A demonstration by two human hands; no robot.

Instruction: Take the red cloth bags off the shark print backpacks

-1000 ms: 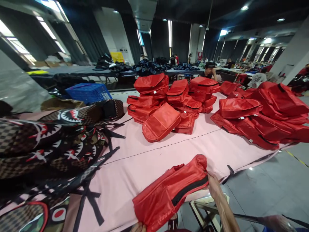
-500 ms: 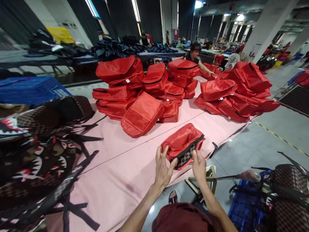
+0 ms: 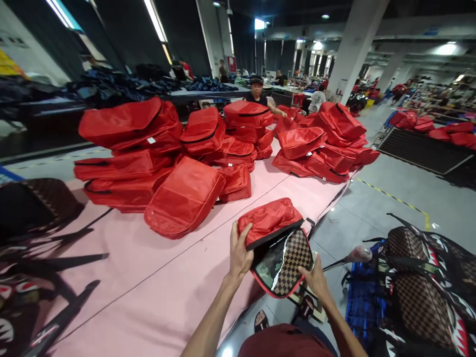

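A red bag [image 3: 273, 218] lies at the near edge of the pink-covered table [image 3: 186, 277], its front flap folded open toward me. The flap's inner side shows brown checks, a camouflage patch and a jagged white line. My left hand [image 3: 241, 250] grips the bag's left side by the black-edged opening, thumb and fingers closed on it. My right hand [image 3: 314, 277] pinches the right edge of the lowered flap, thumb on the checked face. The fingers behind the flap are hidden.
Red bags [image 3: 186, 196] are stacked across the table, with another pile [image 3: 323, 144] at the right. A person [image 3: 256, 94] reaches in behind them. Patterned backpacks [image 3: 420, 282] lie by a blue crate [image 3: 362, 292] at the right; dark straps [image 3: 74, 307] stick out at the left.
The bag's opening has widened; its flap now hangs down toward me, baring the checked and camouflage inside. My right hand has moved down with the flap. The view has turned right.
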